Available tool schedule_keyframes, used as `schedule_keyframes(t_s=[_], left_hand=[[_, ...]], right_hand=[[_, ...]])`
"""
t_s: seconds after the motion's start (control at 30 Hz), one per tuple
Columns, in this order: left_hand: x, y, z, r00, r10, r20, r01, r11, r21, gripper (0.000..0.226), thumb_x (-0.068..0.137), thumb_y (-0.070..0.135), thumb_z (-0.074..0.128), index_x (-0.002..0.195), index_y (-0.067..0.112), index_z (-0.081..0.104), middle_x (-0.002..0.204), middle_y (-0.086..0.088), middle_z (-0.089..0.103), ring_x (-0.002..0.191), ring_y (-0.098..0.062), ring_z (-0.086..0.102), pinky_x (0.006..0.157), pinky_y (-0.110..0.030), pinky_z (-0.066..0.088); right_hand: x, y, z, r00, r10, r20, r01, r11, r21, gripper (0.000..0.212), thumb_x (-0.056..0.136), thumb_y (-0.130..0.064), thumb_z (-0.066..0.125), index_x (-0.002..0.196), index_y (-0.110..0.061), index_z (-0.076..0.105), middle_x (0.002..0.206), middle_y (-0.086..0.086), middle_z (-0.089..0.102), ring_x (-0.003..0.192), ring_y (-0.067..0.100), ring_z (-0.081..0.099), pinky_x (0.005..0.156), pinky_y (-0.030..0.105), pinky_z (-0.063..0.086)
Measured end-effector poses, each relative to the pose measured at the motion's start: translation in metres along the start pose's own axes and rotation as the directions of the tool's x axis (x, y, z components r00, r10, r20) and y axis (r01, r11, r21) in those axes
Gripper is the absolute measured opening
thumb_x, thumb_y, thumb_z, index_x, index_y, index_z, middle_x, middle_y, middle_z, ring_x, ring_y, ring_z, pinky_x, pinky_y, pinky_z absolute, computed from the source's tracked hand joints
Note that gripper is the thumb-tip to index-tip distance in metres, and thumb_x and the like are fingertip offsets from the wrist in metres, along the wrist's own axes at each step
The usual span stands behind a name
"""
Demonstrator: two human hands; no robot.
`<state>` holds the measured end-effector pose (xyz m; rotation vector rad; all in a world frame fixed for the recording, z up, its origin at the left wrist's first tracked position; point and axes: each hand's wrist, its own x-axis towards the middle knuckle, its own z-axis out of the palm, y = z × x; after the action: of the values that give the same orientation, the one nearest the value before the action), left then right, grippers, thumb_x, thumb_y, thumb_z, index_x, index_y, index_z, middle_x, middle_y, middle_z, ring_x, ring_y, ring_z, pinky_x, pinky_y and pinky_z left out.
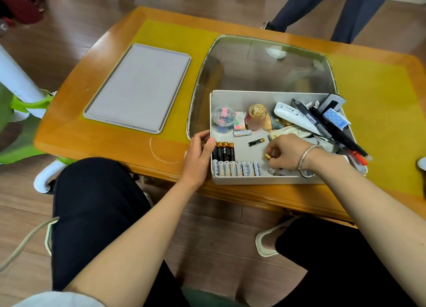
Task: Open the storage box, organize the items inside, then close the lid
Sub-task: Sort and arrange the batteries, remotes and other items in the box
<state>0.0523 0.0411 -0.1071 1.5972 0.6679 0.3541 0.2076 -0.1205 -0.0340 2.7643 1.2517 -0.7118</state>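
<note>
Batteries fill the near-left corner of the open grey plastic storage box [265, 96], which sits at the near edge of the orange wooden table [115, 145], partly over its glass inset [265, 64]. A row of white AA batteries [236, 168] lies side by side along the front wall, with a shorter row of black-and-gold batteries [223, 151] just behind them. The box's flat grey lid [138, 87] lies well apart to the left on the tabletop.

The left hand [199, 155] grips the box's left wall, thumb hooked over the rim, fingers outside. The right hand [284, 151], a silver bracelet [307, 160] on its wrist, reaches into the middle of the box and pinches a small gold-ended battery [267, 156] between its curled fingertips.

Farther back in the box, a loose black battery [256, 142] and a loose white one [242, 133] lie on the floor. Behind them stand a clear round tub of binder clips [223, 119] and a red bottle with a gold cap [255, 116]. Dark pens [332, 131] and a white oblong device [297, 118] are heaped at the right side.

A second person's legs in dark trousers [322, 9] stand beyond the table.
</note>
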Motion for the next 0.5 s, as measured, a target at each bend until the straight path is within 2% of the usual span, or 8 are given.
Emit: schedule_keyframes(t_s=[0.07,0.17,0.3,0.4,0.5], left_hand=[[0.000,0.000,0.000,1.000,0.000,-0.002,0.000,1.000,0.001,0.067,0.075,0.073,0.039,0.124,0.028,0.047,0.126,0.002,0.058,0.118,-0.018,0.053,0.104,-0.054,0.037],[0.000,0.000,0.000,1.000,-0.004,-0.001,0.004,1.000,0.000,0.068,0.075,0.073,0.039,0.126,0.027,0.047,0.126,0.001,0.058,0.119,-0.019,0.053,0.104,-0.054,0.037],[-0.001,0.001,0.000,1.000,0.002,-0.009,-0.002,1.000,0.007,0.067,0.075,0.073,0.039,0.124,0.029,0.047,0.126,0.002,0.058,0.118,-0.018,0.053,0.103,-0.053,0.038],[-0.001,0.001,0.000,1.000,-0.003,-0.009,0.003,1.000,-0.005,0.068,0.075,0.073,0.040,0.125,0.027,0.047,0.126,-0.001,0.058,0.118,-0.020,0.054,0.101,-0.054,0.040],[-0.001,0.001,0.000,1.000,0.001,-0.012,-0.001,1.000,-0.004,0.067,0.075,0.072,0.040,0.124,0.028,0.048,0.126,-0.001,0.058,0.117,-0.020,0.054,0.101,-0.054,0.040]], right_hand=[[0.002,-0.004,0.000,0.995,-0.016,-0.102,0.024,0.997,0.071,0.022,0.082,-0.026,0.064,0.101,-0.014,0.068,0.074,-0.005,0.057,0.072,0.014,0.052,0.066,0.021,0.037],[0.009,-0.018,0.003,0.986,-0.022,-0.165,0.057,0.976,0.208,0.024,0.085,-0.022,0.060,0.109,-0.020,0.062,0.077,-0.002,0.061,0.072,0.014,0.056,0.069,0.023,0.040],[0.024,-0.034,0.011,0.974,0.042,-0.224,0.029,0.951,0.308,0.017,0.086,-0.023,0.062,0.102,-0.018,0.064,0.084,0.006,0.065,0.071,0.015,0.056,0.072,0.024,0.045],[0.032,-0.041,0.016,0.969,0.094,-0.229,-0.003,0.930,0.367,0.020,0.085,-0.025,0.066,0.104,-0.017,0.064,0.089,0.004,0.061,0.078,0.018,0.056,0.081,0.029,0.048],[0.035,-0.045,0.019,0.977,0.086,-0.196,-0.008,0.931,0.365,0.024,0.086,-0.026,0.066,0.107,-0.016,0.066,0.093,0.001,0.063,0.083,0.017,0.058,0.087,0.034,0.050]])
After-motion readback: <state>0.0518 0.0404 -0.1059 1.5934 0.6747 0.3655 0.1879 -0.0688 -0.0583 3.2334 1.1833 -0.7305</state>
